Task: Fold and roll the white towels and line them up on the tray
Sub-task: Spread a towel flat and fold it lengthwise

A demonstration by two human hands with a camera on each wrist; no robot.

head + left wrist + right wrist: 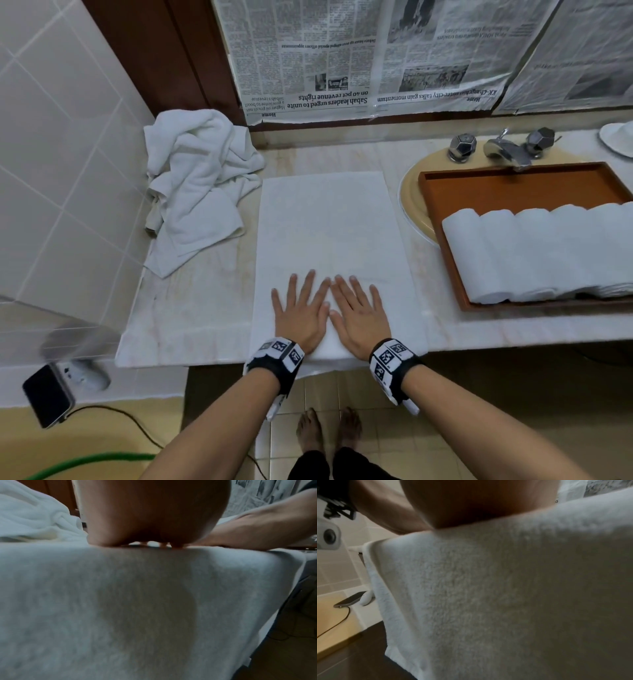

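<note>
Both hands flat, fingers straight and spread, gripping nothing: left hand (301, 315) and right hand (359, 317) side by side, index fingers nearly touching, pressed on the near end of the flat towel (329, 222). Looks like smoothing before the roll.

Towel lies as a long rectangle with its long axis running near to far, straight away from the hands, so a roll would probably go forward toward the far short edge. Near end hangs over the front edge of the tabletop (445, 329), plain in both wrist views, so may need pulling up first. Neither hand really nearer, both centred on it.

Room: bare marble strips left and right of the towel, far edge stops short of the back wall. Heap of unfolded towels (195, 192) just left at the far corner, one flap close to the towel's left edge. Right side: wooden tray (513, 185) sitting over the sink, with rolled towels (534, 253) lined up touching each other along its near part. Open tray floor only behind the row; right hand closer for the drop-off.
</note>
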